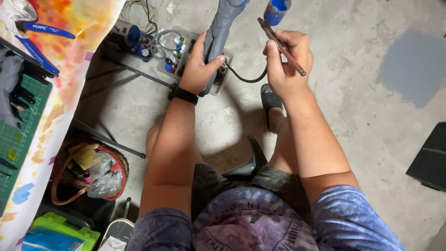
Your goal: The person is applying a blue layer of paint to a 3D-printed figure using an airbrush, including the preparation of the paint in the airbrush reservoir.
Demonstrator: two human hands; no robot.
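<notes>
A: Quick pass, left to right. What's at the far left of the frame?

B: A paint-stained table edge (69, 60) running down the left side, a green cutting mat (18, 121) on it, and blue-handled pliers (44, 30) at the upper left. Lower left, on the floor under the table, a woven basket (90, 172) stuffed with a plastic bag; below it a green-lidded box (65, 227).

A: Left hand?

B: Left hand (200, 65), upper middle of the frame, black watch (183, 94) on the wrist. Fingers clenched around a grey, long, painted piece (217, 32) that runs up out of the top edge. Thumb pressed on its right side.

A: Behind it?

B: A clear tray of small paint bottles (174, 53) on the concrete floor, just behind the hand. A black cable (246, 79) curves out from there toward the right.

A: Right hand?

B: Right hand (285, 58), just right of the left one, near it but apart. It's pinching a thin brush (281, 45), reddish-brown handle slanting from upper left down to lower right. The brush's upper end sits close to the grey piece; can't tell if it touches.

A: Above that?

B: A blue paint bottle (276, 10) at the top edge, above the right hand. How it's supported, can't tell.

A: Rest?

B: A sandalled foot (271, 100) below the hands, a grey painted patch (411, 65) on the floor at the upper right, a black box (429, 158) at the right edge.
</notes>
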